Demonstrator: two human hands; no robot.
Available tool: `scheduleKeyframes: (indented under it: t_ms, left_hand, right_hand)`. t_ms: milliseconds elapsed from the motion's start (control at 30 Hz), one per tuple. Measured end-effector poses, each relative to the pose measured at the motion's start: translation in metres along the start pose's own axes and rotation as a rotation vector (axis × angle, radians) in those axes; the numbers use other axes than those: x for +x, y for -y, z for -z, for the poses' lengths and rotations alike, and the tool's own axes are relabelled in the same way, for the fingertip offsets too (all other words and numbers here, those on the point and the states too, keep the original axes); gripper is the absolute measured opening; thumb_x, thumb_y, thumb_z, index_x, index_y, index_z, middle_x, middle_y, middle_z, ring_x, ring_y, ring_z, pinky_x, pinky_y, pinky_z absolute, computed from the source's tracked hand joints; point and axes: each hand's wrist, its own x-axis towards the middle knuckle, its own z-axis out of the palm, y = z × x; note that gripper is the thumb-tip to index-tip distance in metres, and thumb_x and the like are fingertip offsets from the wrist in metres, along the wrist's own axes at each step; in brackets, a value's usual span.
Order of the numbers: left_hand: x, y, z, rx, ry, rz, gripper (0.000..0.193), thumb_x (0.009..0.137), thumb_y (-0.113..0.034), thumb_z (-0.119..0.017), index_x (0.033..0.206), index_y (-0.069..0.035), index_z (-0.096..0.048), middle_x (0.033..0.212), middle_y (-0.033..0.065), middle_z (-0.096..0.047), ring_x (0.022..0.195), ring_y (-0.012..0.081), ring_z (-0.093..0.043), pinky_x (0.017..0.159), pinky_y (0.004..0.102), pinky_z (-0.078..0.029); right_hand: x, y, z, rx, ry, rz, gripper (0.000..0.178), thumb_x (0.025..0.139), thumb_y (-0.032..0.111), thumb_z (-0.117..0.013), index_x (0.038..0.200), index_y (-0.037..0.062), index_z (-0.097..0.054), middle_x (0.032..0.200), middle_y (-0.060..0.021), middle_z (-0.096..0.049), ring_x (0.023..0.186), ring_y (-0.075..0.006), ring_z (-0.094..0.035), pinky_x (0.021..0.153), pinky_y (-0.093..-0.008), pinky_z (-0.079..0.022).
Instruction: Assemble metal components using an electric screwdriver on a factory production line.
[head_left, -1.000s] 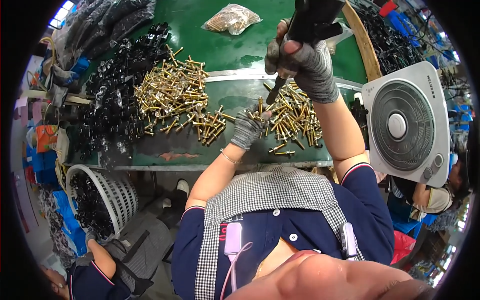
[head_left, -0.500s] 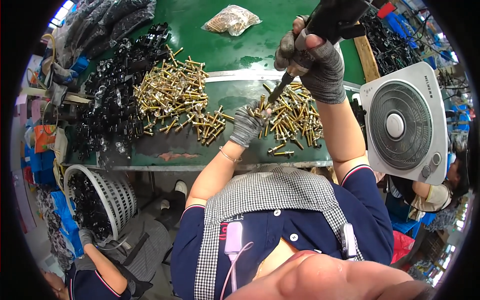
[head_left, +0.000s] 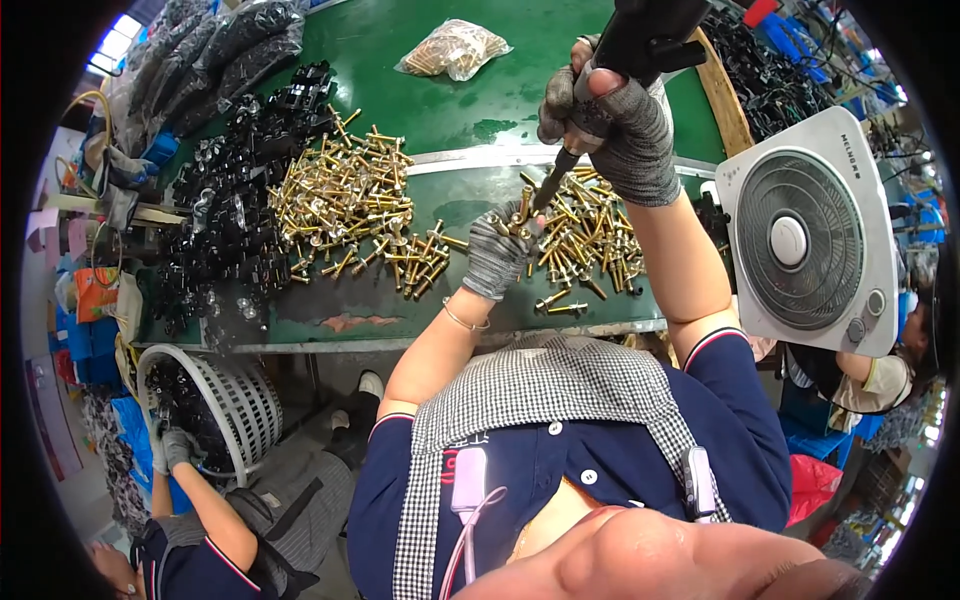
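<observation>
My right hand, in a grey fingerless glove, is wrapped round the front of a black power screwdriver. Its dark bit slants down to the left and meets the brass-coloured bolts pinched in my gloved left hand. Exactly how the bit sits on a bolt is too small to tell. Just right of my left hand spreads a pile of loose bolts. A larger bolt pile lies to the left, against a heap of black parts.
A clear bag of bolts lies at the back of the green table. On the right stands a grey fan. Dark plastic bags fill the far left. Below left, a co-worker's gloved hands reach to a white basket of black parts.
My hands hold nearly the same pose, the screwdriver bit still at the bolts. The view has shifted slightly. At the basket, both of the co-worker's hands now show together.
</observation>
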Motion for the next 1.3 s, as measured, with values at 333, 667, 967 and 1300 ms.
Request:
scheduleKeyframes:
  t_ms: [333,667,967,1300]
  left_hand:
    - [0.003,-0.019,-0.009,-0.072,0.059,0.053,0.024,0.082,-0.022,-0.067,0.085,0.0,-0.058,0.06,-0.0005,-0.056,0.048,0.0052,-0.05,0.042,0.0203,-0.041]
    - [0.005,-0.025,-0.019,-0.108,0.075,0.082,0.023,0.084,-0.022,-0.065,0.09,-0.001,-0.057,0.062,-0.0008,-0.056,0.048,0.0047,-0.05,0.042,0.0195,-0.04]
    - [0.008,-0.004,-0.005,-0.097,0.183,0.112,0.022,0.085,-0.022,-0.064,0.097,-0.004,-0.063,0.067,-0.0011,-0.058,0.049,0.0033,-0.049,0.043,0.0182,-0.04]
    - [0.018,0.024,-0.013,0.152,0.061,-0.464,0.02,0.082,-0.02,-0.067,0.092,-0.004,-0.062,0.07,0.0063,-0.062,0.06,0.0148,-0.057,0.058,0.0273,-0.046]
  right_hand:
    - [-0.003,0.002,0.003,-0.067,-0.055,0.057,0.049,0.069,0.032,-0.072,0.102,0.0059,-0.046,0.074,-0.0092,-0.057,0.063,-0.0232,-0.056,0.058,-0.0352,-0.045]
    - [-0.007,0.005,0.002,-0.037,-0.067,0.084,0.047,0.072,0.03,-0.071,0.105,0.0043,-0.048,0.074,-0.0096,-0.058,0.064,-0.0232,-0.058,0.057,-0.0344,-0.046]
    - [-0.007,0.031,-0.012,-0.19,-0.215,0.075,0.048,0.072,0.029,-0.07,0.105,0.0044,-0.047,0.072,-0.0091,-0.058,0.06,-0.0232,-0.058,0.055,-0.0336,-0.046]
    - [-0.003,0.016,-0.008,-0.001,0.0,0.031,0.049,0.071,0.032,-0.071,0.103,0.007,-0.044,0.071,-0.009,-0.054,0.062,-0.0227,-0.055,0.058,-0.0339,-0.044]
